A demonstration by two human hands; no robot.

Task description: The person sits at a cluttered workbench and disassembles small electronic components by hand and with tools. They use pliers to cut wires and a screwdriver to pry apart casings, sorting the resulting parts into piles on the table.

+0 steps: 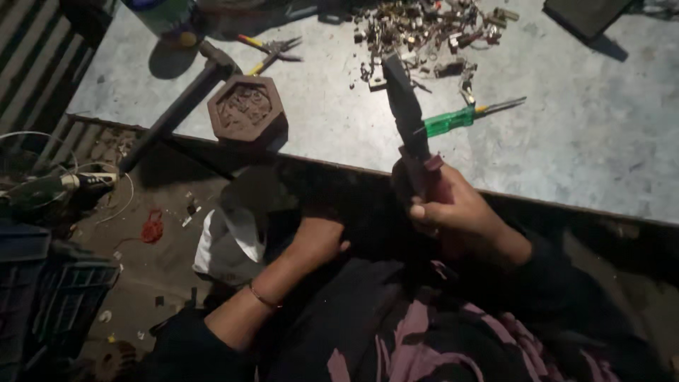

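Note:
My right hand (456, 212) grips the handles of a pair of dark pliers (407, 113), whose jaws point up over the front edge of the grey metal table (587, 134). My left hand (315, 240) hangs below the table edge in shadow, near a white cloth (226, 244); its fingers are turned away, and nothing shows in it. A thin bracelet sits on that wrist. A green-handled screwdriver (460, 118) lies on the table just behind the pliers.
A heap of small metal parts (424, 32) lies at the table's far side. A hexagonal wooden box (247, 110), a hammer (180, 106) and yellow-handled pliers (272, 51) sit to the left. Blue crates (49, 297), wires and red string are on the floor.

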